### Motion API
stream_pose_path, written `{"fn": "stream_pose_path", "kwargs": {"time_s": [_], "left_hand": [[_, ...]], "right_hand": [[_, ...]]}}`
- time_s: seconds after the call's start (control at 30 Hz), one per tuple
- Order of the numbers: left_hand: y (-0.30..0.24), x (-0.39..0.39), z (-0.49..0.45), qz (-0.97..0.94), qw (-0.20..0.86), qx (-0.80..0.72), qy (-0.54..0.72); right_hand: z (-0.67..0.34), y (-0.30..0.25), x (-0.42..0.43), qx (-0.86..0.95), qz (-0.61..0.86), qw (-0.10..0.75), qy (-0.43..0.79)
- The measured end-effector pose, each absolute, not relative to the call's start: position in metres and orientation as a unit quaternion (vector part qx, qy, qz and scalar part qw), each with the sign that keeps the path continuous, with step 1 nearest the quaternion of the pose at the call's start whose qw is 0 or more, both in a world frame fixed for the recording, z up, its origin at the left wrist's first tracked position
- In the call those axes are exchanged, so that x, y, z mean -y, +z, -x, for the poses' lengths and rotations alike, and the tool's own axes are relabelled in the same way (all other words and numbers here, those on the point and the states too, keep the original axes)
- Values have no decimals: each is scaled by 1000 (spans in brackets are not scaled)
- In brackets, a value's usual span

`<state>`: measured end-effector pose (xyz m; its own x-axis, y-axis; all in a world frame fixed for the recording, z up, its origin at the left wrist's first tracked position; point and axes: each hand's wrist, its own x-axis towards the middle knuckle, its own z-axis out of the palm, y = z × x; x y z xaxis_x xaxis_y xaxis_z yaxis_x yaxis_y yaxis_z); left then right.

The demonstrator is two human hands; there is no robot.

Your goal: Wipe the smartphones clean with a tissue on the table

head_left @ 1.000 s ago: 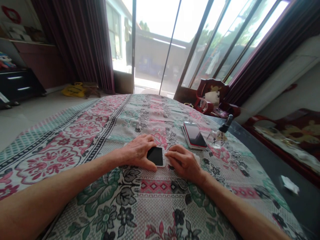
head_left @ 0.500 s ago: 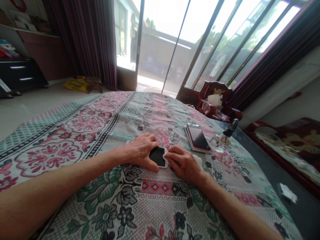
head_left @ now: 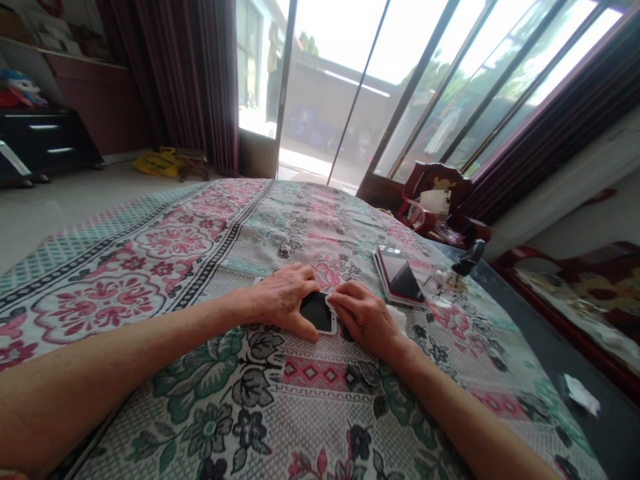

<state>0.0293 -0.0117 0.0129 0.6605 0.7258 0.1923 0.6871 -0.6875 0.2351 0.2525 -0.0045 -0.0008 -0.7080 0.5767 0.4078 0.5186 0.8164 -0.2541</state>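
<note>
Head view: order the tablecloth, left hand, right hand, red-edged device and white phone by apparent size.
1. Tablecloth, by far
2. Left hand and right hand: too alike to rank
3. Red-edged device and white phone: unsure, as the phone is nearer and partly covered

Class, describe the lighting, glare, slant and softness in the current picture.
In the head view, daylight washes out the glass doors; in the head view, a pale reflection marks the far end of the red-edged device, while the screen of the white phone looks dark; in the head view, the window frames slant and the black spray top looks soft.
</note>
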Motion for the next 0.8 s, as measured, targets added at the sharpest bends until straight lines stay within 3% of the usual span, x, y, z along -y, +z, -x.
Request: {"fn": "stream_pose_path", "kwargs": {"time_s": [0.23,0.47,0.8], "left_hand": [[14,13,-29,-906,75,-393,136],[15,13,-29,-908,92,-386,135],[16,15,-29,-904,100,-393,137]], "right_hand": [[-252,19,24,956,245,149,60],[-242,4,12,928,289,231,42],[-243,28,35,951,251,154,93]]}}
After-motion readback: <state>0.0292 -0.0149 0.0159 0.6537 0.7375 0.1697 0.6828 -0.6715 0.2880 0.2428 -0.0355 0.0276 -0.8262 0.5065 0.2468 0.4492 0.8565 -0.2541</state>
